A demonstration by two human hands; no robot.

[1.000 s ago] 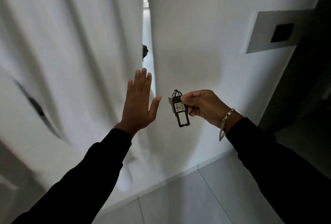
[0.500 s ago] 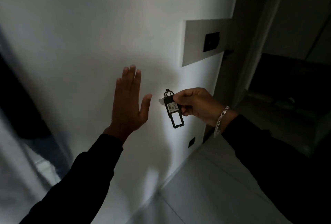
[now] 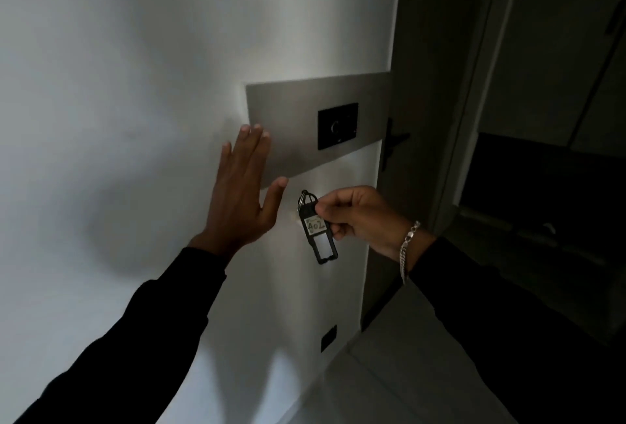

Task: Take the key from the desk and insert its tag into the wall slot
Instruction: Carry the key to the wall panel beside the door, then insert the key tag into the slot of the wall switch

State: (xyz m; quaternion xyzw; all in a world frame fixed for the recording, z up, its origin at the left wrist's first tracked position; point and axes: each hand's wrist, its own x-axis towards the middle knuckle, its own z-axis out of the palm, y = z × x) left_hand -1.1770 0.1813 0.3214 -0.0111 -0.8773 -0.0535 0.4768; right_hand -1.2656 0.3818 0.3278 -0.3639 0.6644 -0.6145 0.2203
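My right hand [image 3: 360, 217] pinches a black key tag [image 3: 318, 234] with a white label reading "402"; the tag hangs downward, and a metal ring shows at its top. The key itself is mostly hidden behind the tag. Up and to the right of the tag, a black wall slot unit [image 3: 337, 125] sits in a grey metal plate [image 3: 288, 111] on the white wall. The tag hangs below the plate, apart from the slot. My left hand [image 3: 242, 193] is raised flat with fingers spread, close to the wall at the plate's left end, holding nothing.
A dark door frame [image 3: 474, 84] and a black door handle [image 3: 393, 144] stand just right of the plate. A small dark outlet [image 3: 328, 338] sits low on the wall. Pale floor tiles [image 3: 389, 383] lie below; the room to the right is dark.
The view has swung right along the wall, and the plate with the slot now sits closer, just above my hands. Both hands keep their pose; the tag stays in my right hand.
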